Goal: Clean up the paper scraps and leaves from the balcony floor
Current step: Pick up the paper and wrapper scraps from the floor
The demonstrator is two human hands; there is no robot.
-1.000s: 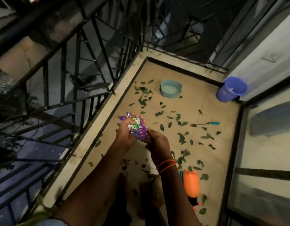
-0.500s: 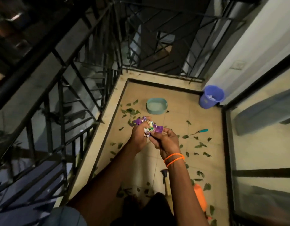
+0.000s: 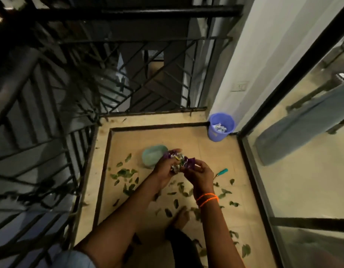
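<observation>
Now: leaves (image 3: 124, 174) scattered mid-floor toward railing-side edge, uncollected. Left hand (image 3: 164, 171) and right hand (image 3: 199, 176) both curled around crumpled paper scraps (image 3: 179, 161), compacting wad, likely for blue bin (image 3: 221, 127) in far right floor corner, already holding scraps.

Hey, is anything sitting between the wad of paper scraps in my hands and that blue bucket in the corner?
Nothing visible blocks the way. Both the left hand and the right hand grip the paper scraps; between them and the blue bucket there is only bare floor. The green tub sits off to the left.
</observation>
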